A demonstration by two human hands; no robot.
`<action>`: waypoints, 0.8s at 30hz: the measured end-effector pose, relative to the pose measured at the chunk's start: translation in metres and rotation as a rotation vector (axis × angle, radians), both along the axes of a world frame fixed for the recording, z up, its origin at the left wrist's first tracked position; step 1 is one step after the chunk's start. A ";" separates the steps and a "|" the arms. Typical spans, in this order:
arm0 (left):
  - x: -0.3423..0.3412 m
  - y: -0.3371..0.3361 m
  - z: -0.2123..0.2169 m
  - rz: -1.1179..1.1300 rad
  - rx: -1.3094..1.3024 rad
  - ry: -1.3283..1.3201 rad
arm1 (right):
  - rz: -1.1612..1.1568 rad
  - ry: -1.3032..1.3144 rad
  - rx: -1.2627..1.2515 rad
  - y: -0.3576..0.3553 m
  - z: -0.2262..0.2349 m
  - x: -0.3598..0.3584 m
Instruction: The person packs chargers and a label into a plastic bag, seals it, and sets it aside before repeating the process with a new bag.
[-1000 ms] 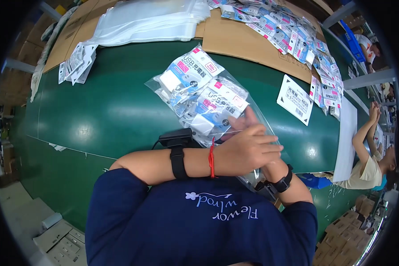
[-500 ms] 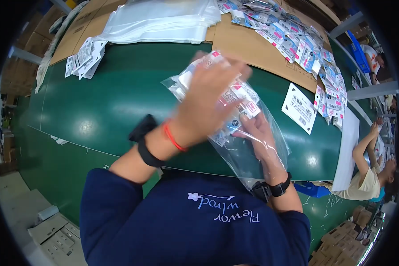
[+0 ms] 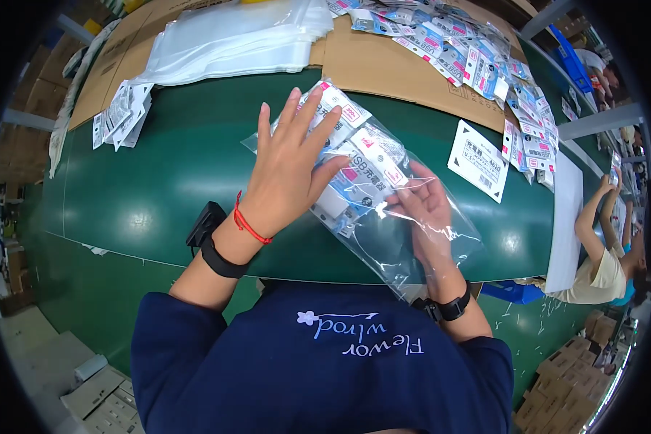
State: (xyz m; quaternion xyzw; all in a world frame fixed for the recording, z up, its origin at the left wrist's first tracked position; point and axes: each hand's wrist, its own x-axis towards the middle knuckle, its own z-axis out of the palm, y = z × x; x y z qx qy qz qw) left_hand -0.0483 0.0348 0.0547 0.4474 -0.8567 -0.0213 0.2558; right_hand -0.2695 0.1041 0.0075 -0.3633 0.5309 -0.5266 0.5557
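Note:
A clear plastic bag [image 3: 394,249] lies slanted over the green table with several blue-and-white charger packs [image 3: 362,177] in its upper part. My left hand [image 3: 289,155] rests on the upper left of the bag, its fingers spread and stretched out, gripping nothing. Through the film my right hand [image 3: 428,206] shows at the lower right end of the packs. It appears to be inside the bag, its fingers bent and its thumb against the packs' edge. The bag's loose lower end covers my right wrist.
A heap of similar packs [image 3: 477,69] lies on cardboard [image 3: 412,87] at the far right. Near it is a white printed label card [image 3: 477,160]. Flat clear bags [image 3: 231,43] are stacked at the back left, beside white cards [image 3: 123,116]. A co-worker [image 3: 597,253] is at the right.
My left hand, blurred across the packs before, has shifted left and now lies flat with fingers spread. More of the packs shows. My right hand stays at the packs' lower end.

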 end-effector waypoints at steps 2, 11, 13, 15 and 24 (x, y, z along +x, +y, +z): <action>-0.002 -0.002 -0.003 0.004 0.003 0.004 | -0.028 -0.121 0.021 0.000 0.001 0.002; -0.022 0.006 -0.020 -0.216 0.004 0.053 | -0.064 -0.176 -0.018 -0.023 -0.010 0.005; -0.034 0.011 -0.028 -0.283 0.083 0.036 | -0.055 -0.179 -0.008 -0.025 -0.010 0.006; -0.036 0.013 -0.037 -0.263 0.055 0.007 | -0.044 -0.179 0.001 -0.026 -0.005 0.006; -0.042 0.019 -0.016 -0.284 0.035 -0.084 | 0.517 0.079 0.225 0.013 0.052 -0.082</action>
